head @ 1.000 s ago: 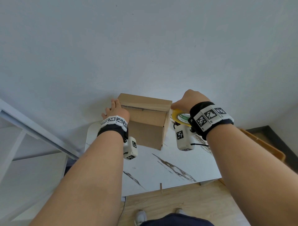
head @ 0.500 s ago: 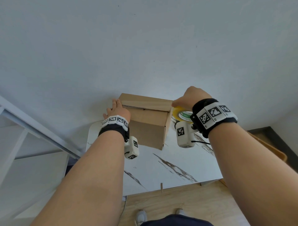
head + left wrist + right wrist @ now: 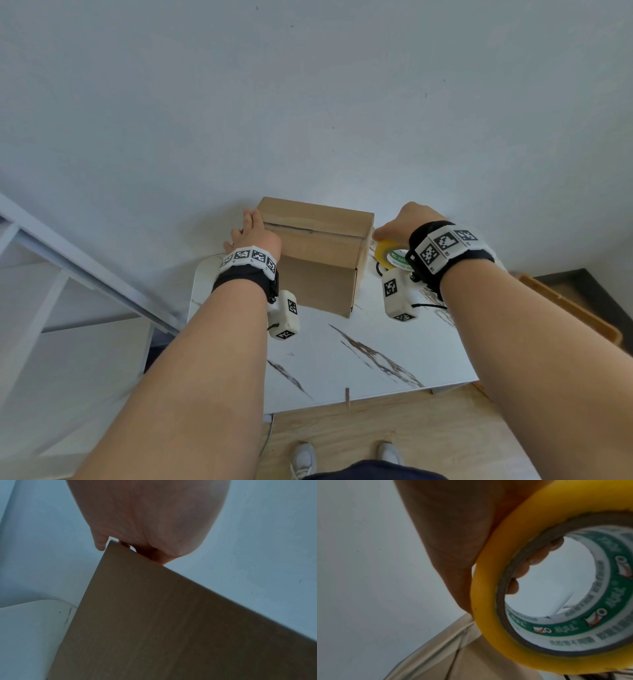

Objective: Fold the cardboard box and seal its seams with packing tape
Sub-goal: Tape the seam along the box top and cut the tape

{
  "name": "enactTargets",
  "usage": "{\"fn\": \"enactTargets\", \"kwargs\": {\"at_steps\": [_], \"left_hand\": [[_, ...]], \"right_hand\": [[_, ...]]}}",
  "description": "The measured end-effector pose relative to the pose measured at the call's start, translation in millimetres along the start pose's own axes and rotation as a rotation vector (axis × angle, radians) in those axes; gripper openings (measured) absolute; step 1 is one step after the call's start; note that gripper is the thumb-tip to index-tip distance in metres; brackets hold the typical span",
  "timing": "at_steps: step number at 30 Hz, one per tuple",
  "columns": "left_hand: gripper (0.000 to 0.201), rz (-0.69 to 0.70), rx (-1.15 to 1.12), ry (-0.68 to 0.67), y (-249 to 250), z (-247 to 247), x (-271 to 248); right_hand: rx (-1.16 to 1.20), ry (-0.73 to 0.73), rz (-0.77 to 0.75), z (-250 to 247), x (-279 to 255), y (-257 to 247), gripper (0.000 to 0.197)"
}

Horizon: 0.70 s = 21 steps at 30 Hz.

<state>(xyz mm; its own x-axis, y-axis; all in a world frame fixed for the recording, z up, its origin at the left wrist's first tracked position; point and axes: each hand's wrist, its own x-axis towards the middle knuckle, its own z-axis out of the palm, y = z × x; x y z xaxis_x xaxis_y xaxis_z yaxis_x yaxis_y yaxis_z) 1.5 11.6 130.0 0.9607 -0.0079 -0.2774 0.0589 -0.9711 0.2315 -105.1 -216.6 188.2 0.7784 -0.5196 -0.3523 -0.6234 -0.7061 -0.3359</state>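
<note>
The right hand (image 3: 407, 221) grips a roll of yellow packing tape (image 3: 388, 253), its fingers (image 3: 537, 558) curled through the hollow core and the palm wrapped round the outside, with the roll held just beside the upper right corner of a closed brown cardboard box (image 3: 318, 260). In the right wrist view a shiny strip already runs along the box's top edge and bends down over that corner, though whether it is joined to the roll cannot be told. Across the box, the left hand (image 3: 251, 234) lies flat against the left side wall, fingers straight and reaching up to the top edge — bracing the box, not clasping it. The box stands on a white marble-patterned table (image 3: 342, 359), at the far end close to a pale wall (image 3: 308, 102); its top flaps are folded down and meet at a seam running left to right. The box looks light and probably empty, so it would likely slide or tip if the tape were pulled hard — a flat palm against a wall or pressing down on the flaps seems the best hold. Its panels are stiff, but the flaps may sag under pressure. The roll is rigid and best held through its core, while loose tape is thin, sticky and prone to creasing.
</note>
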Motion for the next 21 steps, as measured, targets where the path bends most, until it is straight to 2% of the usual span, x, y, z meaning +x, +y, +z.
{"fn": "enactTargets", "kwargs": {"at_steps": [7, 11, 13, 17, 21], "left_hand": [[0.078, 0.018, -0.009, 0.026, -2, 4, 0], [0.063, 0.052, -0.011, 0.042, -5, 2, -4], [0.055, 0.127, 0.026, 0.099, -10, 4, -6], [0.044, 0.366, 0.04, 0.295, -16, 15, -16], [0.05, 0.402, 0.104, 0.243, -23, 24, -25]], "right_hand": [[0.009, -0.014, 0.0, 11, 4, 2, 0.03], [0.003, -0.002, -0.003, 19, 2, 1, 0.031], [-0.001, 0.001, -0.002, 20, 1, 1, 0.032], [-0.004, 0.005, -0.002, 21, 0, 2, 0.033], [0.002, 0.002, 0.003, 23, -2, 1, 0.033]]}}
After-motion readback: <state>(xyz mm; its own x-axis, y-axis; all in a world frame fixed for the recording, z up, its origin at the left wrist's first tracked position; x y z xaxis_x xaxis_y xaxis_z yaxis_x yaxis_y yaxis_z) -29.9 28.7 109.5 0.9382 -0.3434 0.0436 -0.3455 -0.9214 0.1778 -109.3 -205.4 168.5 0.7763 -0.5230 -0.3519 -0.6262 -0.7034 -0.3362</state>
